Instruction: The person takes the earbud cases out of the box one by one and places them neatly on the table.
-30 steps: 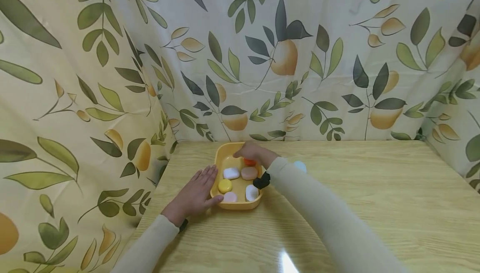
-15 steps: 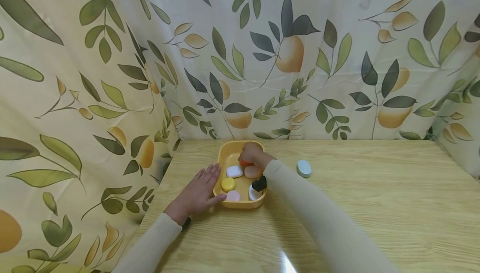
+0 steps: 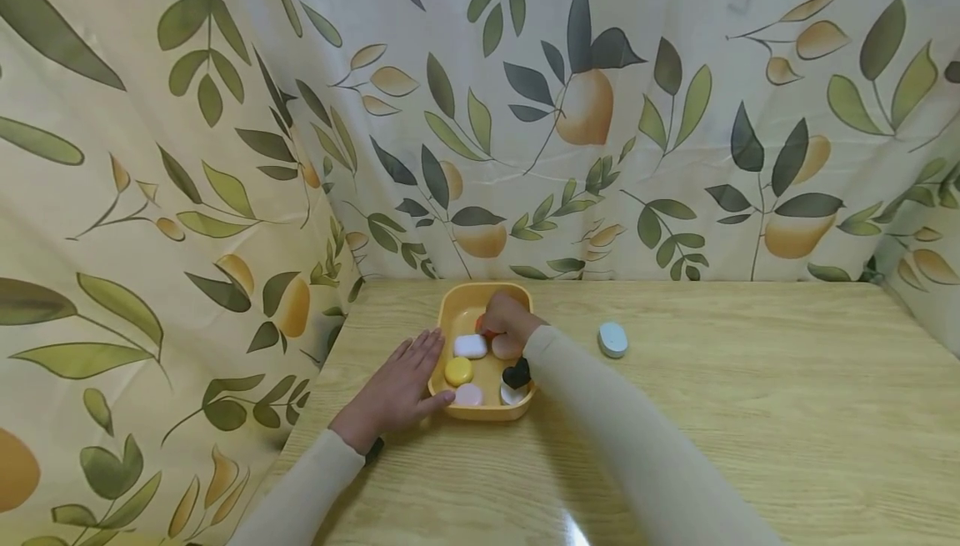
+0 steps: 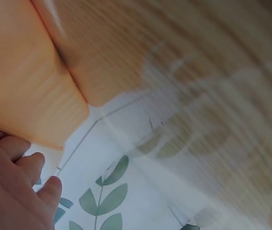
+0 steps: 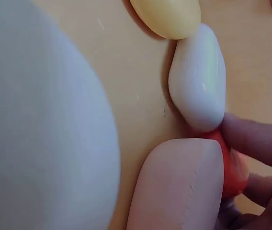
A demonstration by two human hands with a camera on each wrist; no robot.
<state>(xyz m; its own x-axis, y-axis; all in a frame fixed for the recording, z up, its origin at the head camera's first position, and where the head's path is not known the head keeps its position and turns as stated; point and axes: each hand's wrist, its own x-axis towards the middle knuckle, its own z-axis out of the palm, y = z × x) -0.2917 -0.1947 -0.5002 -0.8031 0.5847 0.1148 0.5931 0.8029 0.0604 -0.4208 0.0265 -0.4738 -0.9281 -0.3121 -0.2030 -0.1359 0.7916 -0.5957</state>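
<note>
1. Head view: our left grip (image 3: 393, 388) lies flat along the side of the yellow, round-cornered tray (image 3: 480, 414), fingers fairly straight, grasping nothing; that contact should steady it. Our right grip (image 3: 510, 315) reaches into the tray's far half, where the red rounded piece (image 3: 484, 327) lies partly hidden.
2. Left wrist view: fingers rest at the tray's outside; light pressure seems enough, without tipping it.
3. Right wrist view: thumb and fingers curl closely about the piece, just beside the glossy white block (image 5: 198, 79) and matte pale-pink block (image 5: 179, 182). We should pinch squarely, clear of both.
</note>
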